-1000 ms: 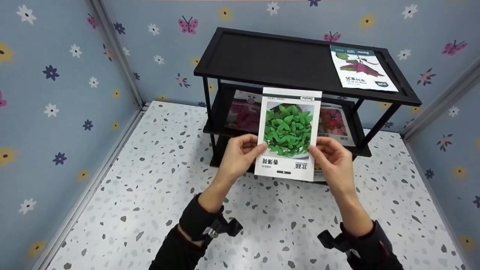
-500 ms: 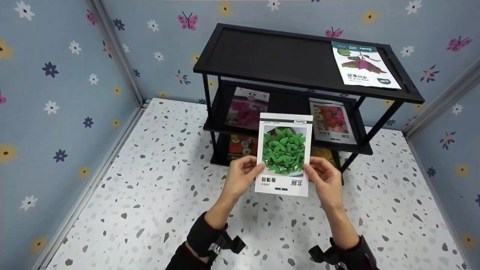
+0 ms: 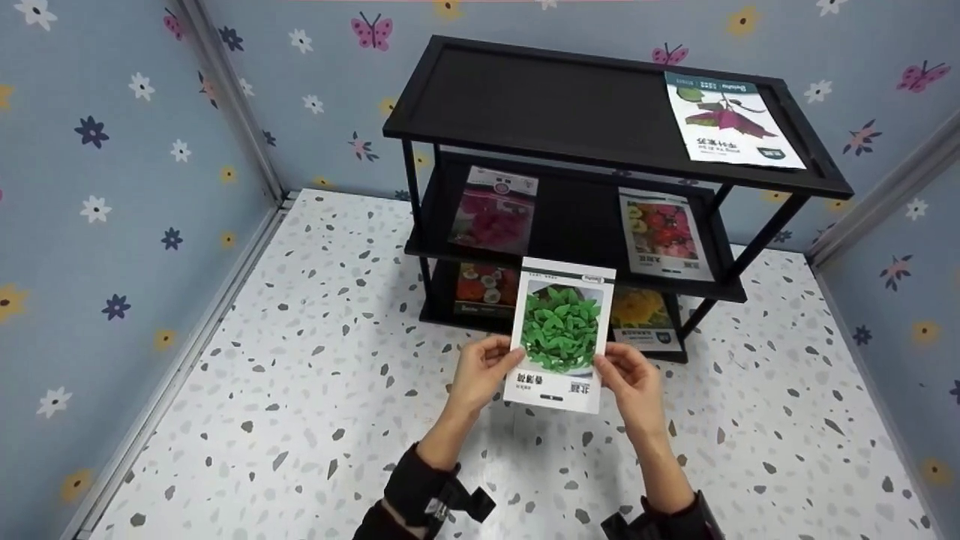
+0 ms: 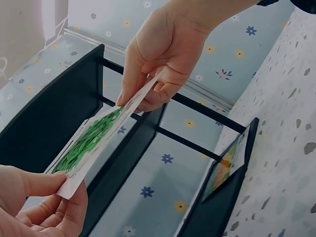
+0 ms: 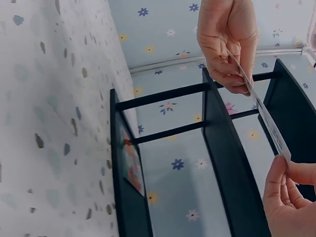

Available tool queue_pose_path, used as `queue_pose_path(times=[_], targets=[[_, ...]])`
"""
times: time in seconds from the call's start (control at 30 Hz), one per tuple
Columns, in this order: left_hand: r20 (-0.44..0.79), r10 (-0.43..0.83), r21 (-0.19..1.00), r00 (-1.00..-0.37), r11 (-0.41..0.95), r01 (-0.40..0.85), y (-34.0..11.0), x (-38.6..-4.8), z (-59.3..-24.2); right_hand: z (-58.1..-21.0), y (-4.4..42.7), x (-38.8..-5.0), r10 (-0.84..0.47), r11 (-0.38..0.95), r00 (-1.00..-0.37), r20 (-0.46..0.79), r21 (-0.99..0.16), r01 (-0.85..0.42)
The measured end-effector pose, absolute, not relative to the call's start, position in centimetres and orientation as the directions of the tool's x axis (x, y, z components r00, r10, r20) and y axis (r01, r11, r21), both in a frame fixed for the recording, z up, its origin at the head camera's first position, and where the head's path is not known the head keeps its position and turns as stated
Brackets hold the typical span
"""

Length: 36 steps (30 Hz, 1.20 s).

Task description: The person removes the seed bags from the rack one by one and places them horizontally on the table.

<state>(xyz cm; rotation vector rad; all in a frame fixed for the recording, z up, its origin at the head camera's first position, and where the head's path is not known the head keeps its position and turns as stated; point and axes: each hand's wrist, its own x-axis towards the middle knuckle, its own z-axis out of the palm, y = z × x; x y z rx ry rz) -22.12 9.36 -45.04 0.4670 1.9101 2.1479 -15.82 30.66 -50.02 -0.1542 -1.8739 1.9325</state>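
A white seed packet (image 3: 561, 330) with a photo of green leaves is held in front of the black shelf, its print upside down in the head view. My left hand (image 3: 480, 371) pinches its left edge between thumb and fingers, and my right hand (image 3: 631, 382) pinches the opposite edge. In the left wrist view the packet (image 4: 91, 140) appears tilted, with the left hand (image 4: 37, 202) at the lower corner and the right hand (image 4: 165, 57) above. The right wrist view shows the packet (image 5: 266, 121) nearly edge-on.
The black three-tier shelf (image 3: 555, 97) stands against the flowered wall. A packet with a purple leaf (image 3: 731, 124) lies at its top right. Pink (image 3: 495, 214) and red-flower (image 3: 664, 232) packets lie on the middle tier, orange (image 3: 480, 289) and yellow (image 3: 641, 315) ones below.
Both hands have brought the seed packet down and nearer the body, still pinching its edges. Packets on the middle and bottom tiers have come into fuller view; the shelf sits slightly higher in the picture.
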Motion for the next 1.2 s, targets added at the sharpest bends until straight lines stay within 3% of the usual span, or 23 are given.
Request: queue_pose_path(times=[0.07, 0.43, 0.73, 1.0, 1.1, 1.2], targets=[[0.062, 0.368, 0.993, -0.928, -0.117, 0.02, 9.4, -22.1, -45.8, -46.2, 28.5, -14.6, 0.428, 0.033, -0.892, 0.146, -0.989, -0.146], [0.017, 0.358, 0.995, -0.934, -0.1, -0.02, 9.3, -21.1, -47.5, -48.1, 28.2, -14.0, 0.432, 0.009, -0.901, 0.042, -0.999, -0.043], [0.004, 0.342, 0.994, -0.94, -0.101, -0.033, 9.0, -19.9, -46.9, -53.8, 29.9, -14.4, 0.375, -0.075, -0.91, 0.177, -0.973, -0.22], [-0.052, 0.25, 0.984, -0.967, -0.15, -0.092, 10.0, -19.1, -47.6, -56.9, 31.4, -14.9, 0.429, -0.065, -0.9, 0.078, -0.991, -0.116], [-0.084, 0.211, 0.963, -0.974, -0.234, -0.134, 10.5, -18.8, -48.4, -56.2, 30.9, -14.8, 0.47, -0.064, -0.881, 0.045, -0.994, -0.084], [-0.081, 0.177, 0.937, -0.981, -0.322, -0.136, 11.1, -18.5, -50.1, -52.9, 29.2, -14.2, 0.506, -0.087, -0.861, 0.048, -0.99, -0.107]])
